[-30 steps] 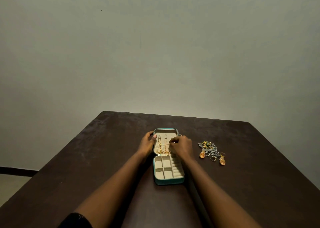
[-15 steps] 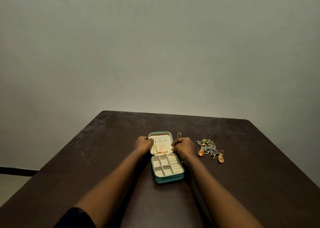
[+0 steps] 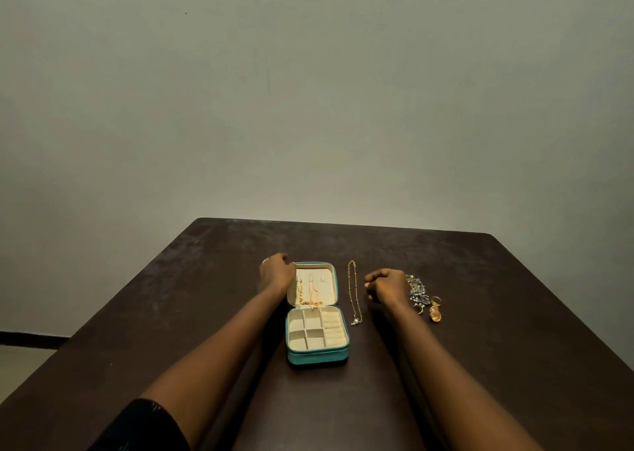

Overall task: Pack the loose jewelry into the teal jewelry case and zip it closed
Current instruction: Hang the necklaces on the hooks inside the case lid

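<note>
The teal jewelry case (image 3: 317, 355) lies open on the dark table, its cream lid (image 3: 326, 291) flat behind the compartment tray. Gold chains (image 3: 310, 298) hang from hooks inside the lid. My left hand (image 3: 276, 272) rests on the lid's left edge, fingers curled over it. A thin gold necklace (image 3: 353, 292) lies stretched out on the table just right of the case. My right hand (image 3: 386, 286) hovers loosely curled between that necklace and a pile of loose jewelry (image 3: 420, 294) with amber earrings (image 3: 435, 311); nothing shows in its fingers.
The dark brown table (image 3: 206, 313) has a far edge close to a plain grey wall. Its left edge drops off to the floor. A dark sleeve (image 3: 144, 426) covers my left upper arm.
My right hand has left the case lid and moved right toward the jewelry pile. That uncovers the gold necklace beside the case. My left hand has stayed on the lid's left edge.
</note>
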